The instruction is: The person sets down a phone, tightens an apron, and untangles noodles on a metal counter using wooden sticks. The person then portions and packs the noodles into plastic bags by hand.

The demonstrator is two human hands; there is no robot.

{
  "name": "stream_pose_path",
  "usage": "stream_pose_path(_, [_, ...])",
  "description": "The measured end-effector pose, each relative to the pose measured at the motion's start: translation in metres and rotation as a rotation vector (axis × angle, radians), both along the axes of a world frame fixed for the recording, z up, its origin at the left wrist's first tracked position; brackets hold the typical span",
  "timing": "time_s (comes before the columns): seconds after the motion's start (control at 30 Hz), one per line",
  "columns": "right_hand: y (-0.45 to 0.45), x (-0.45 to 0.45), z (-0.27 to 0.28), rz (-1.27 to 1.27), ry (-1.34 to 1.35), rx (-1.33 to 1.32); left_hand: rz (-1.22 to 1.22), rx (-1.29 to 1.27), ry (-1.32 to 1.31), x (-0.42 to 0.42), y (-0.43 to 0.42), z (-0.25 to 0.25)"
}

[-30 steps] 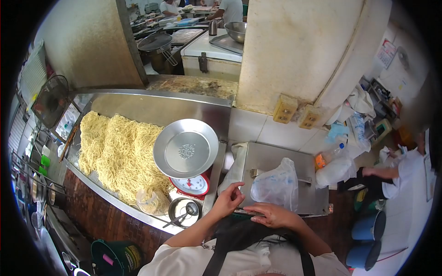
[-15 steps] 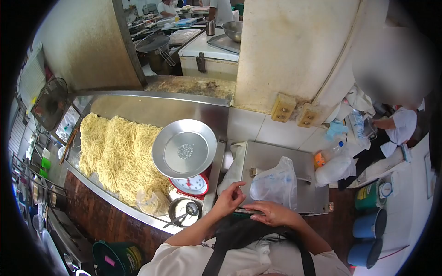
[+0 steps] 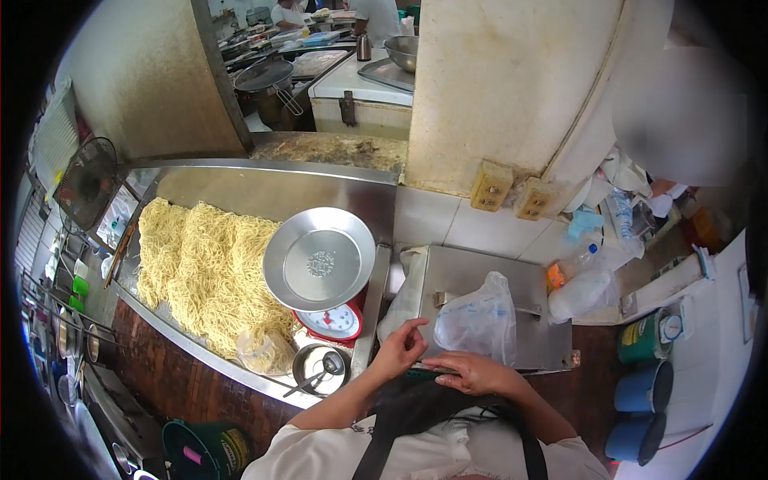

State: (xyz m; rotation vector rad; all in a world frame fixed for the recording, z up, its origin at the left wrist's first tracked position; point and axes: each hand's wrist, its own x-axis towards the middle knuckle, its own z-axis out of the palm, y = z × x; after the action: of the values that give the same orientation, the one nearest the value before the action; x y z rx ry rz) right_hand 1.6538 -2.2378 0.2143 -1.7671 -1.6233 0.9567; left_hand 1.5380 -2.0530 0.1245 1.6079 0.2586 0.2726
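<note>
My left hand (image 3: 402, 350) is raised in front of my body, fingers loosely curled and apart, with nothing visible in it. To its right, my right hand (image 3: 472, 373) lies nearly flat, fingers stretched toward the left hand; nothing shows in its grasp. A clear plastic bag (image 3: 480, 322) rests on the steel lid (image 3: 528, 276) just beyond both hands. Left of my left hand stands a red dial scale (image 3: 332, 322) carrying a round metal pan (image 3: 320, 260). Below the scale, a steel bowl (image 3: 321, 369) holds a ladle (image 3: 330, 366).
A big heap of yellow noodles (image 3: 212, 268) covers the steel counter, with a plastic bag of noodles (image 3: 266, 352) at its front edge. Bottles and bags (image 3: 580, 292) sit at right. Blue buckets (image 3: 640, 388) and a green bin (image 3: 204, 450) stand on the floor. A fan (image 3: 86, 184) is at left.
The person at the right has shifted back, and less of their body and legs shows. My hands have barely moved; the scale, noodles and bags stay put.
</note>
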Motion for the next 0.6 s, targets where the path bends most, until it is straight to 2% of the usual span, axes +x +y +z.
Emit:
stream_pose_path(0.1, [0.000, 0.000, 0.004, 0.002, 0.003, -0.067, -0.010, -0.015, 0.008, 0.000, 0.000, -0.005])
stream_pose_path(0.17, [0.000, 0.000, 0.005, -0.002, 0.037, -0.114, -0.050, -0.157, -0.030, 0.002, 0.003, -0.008])
stream_pose_path(0.23, [-0.002, -0.001, -0.003, 0.008, 0.009, -0.007, -0.143, -0.258, -0.132, 0.000, 0.019, 0.008])
stream_pose_path(0.3, [-0.004, 0.001, -0.009, 0.004, 0.014, 0.046, -0.335, -0.330, -0.358, -0.014, 0.073, 0.087])
stream_pose_path(0.43, [0.002, 0.002, 0.003, 0.023, 0.047, -0.023, -0.315, -0.059, -1.004, -0.063, 0.163, 0.241])
stream_pose_path(0.5, [0.004, 0.001, 0.008, 0.029, 0.042, -0.055, -0.297, 0.003, -1.262, -0.068, 0.197, 0.293])
stream_pose_path(0.6, [0.003, 0.001, 0.006, 0.026, 0.042, -0.043, -0.480, 0.047, -1.319, -0.070, 0.198, 0.338])
